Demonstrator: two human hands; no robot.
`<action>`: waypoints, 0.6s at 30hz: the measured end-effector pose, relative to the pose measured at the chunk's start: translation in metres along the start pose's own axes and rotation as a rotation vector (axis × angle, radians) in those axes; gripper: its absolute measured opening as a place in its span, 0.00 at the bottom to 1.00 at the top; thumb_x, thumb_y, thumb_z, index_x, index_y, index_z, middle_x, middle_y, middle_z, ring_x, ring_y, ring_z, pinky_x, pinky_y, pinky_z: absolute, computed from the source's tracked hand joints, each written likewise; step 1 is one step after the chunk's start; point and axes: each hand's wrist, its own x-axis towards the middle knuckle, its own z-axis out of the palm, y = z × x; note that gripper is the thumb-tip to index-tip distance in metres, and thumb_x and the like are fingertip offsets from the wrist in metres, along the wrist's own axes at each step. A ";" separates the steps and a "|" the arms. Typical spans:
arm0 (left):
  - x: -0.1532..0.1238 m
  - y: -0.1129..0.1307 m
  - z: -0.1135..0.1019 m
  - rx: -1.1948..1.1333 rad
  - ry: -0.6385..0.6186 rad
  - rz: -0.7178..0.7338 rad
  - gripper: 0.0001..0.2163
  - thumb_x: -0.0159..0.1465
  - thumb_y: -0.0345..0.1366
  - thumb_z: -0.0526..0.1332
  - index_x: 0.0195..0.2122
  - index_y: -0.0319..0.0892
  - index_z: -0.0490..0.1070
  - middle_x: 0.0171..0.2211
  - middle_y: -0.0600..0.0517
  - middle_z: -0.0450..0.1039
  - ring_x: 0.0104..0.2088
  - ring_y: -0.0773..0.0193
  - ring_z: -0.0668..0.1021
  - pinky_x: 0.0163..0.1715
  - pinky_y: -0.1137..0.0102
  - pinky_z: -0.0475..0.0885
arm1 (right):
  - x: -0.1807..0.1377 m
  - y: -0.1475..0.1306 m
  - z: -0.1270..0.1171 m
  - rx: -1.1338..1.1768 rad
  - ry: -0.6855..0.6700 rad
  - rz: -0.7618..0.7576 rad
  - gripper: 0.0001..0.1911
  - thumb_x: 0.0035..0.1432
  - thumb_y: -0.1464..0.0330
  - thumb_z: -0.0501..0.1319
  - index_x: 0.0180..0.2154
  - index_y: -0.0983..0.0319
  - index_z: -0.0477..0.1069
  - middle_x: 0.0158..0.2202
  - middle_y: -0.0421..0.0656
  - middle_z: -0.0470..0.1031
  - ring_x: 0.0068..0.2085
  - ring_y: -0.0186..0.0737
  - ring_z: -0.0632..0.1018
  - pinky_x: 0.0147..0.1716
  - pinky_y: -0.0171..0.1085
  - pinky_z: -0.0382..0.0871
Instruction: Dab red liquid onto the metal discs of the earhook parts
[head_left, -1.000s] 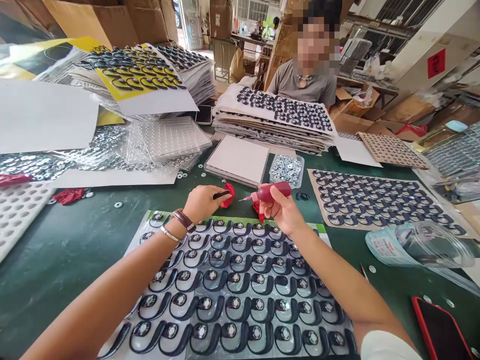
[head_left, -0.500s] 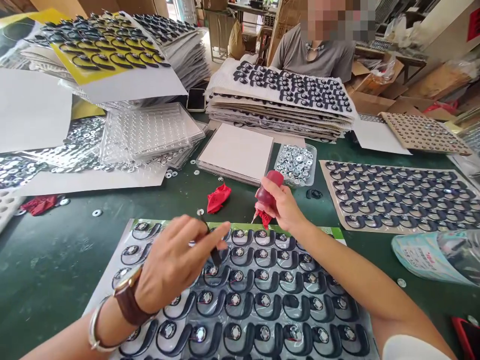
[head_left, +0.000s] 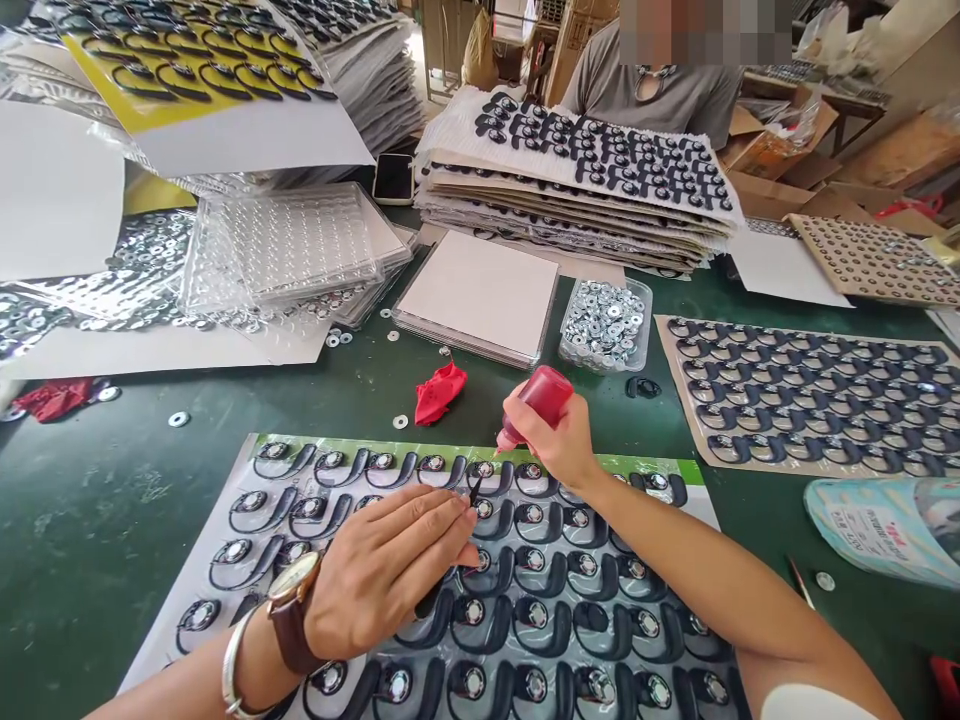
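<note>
A sheet [head_left: 247,470] covered with rows of black ear-hook parts, each with a small round metal piece, lies on the green table in front of me. My left hand [head_left: 390,570] rests on the sheet with fingers closed round a thin dark stick [head_left: 475,488], whose tip touches one part in the top rows. My right hand [head_left: 559,440] grips a small red squeeze bottle [head_left: 541,398], tilted with its nozzle pointing down-left at a part near the sheet's top edge.
A red rag [head_left: 439,390] and loose washers [head_left: 178,419] lie beyond the sheet. A clear tub of washers [head_left: 606,322], a white pad [head_left: 480,295], stacked part sheets [head_left: 585,200] and another filled sheet [head_left: 810,395] surround it. A person in a grey shirt [head_left: 667,95] sits opposite.
My left hand came down from near the rag onto the sheet, with the stick tip now on a part. My right hand lowered the bottle nozzle to the sheet's top row.
</note>
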 end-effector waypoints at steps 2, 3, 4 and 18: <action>0.001 0.001 0.002 0.002 -0.002 0.007 0.09 0.65 0.30 0.62 0.45 0.32 0.73 0.39 0.46 0.80 0.40 0.61 0.82 0.47 0.65 0.79 | -0.002 0.003 0.001 -0.018 -0.033 -0.031 0.14 0.56 0.60 0.66 0.28 0.62 0.69 0.18 0.36 0.69 0.20 0.34 0.73 0.23 0.37 0.74; 0.002 0.001 0.003 0.006 -0.003 0.009 0.09 0.64 0.30 0.63 0.45 0.32 0.74 0.39 0.46 0.80 0.40 0.60 0.82 0.46 0.65 0.79 | -0.003 0.005 0.000 -0.037 -0.047 -0.044 0.13 0.56 0.60 0.66 0.28 0.62 0.69 0.19 0.37 0.69 0.21 0.35 0.74 0.24 0.37 0.74; 0.002 0.002 0.004 0.010 -0.005 0.014 0.09 0.64 0.29 0.63 0.44 0.31 0.74 0.39 0.45 0.80 0.40 0.60 0.82 0.45 0.64 0.80 | -0.004 0.007 0.000 -0.062 -0.061 -0.053 0.12 0.56 0.61 0.66 0.29 0.62 0.70 0.19 0.37 0.70 0.21 0.35 0.74 0.24 0.38 0.75; 0.007 0.016 0.006 0.082 0.014 0.046 0.09 0.61 0.28 0.66 0.42 0.29 0.75 0.38 0.43 0.80 0.39 0.55 0.82 0.42 0.60 0.81 | -0.008 0.018 -0.005 -0.406 -0.130 -0.128 0.13 0.54 0.59 0.67 0.35 0.61 0.70 0.20 0.40 0.75 0.22 0.38 0.76 0.24 0.37 0.72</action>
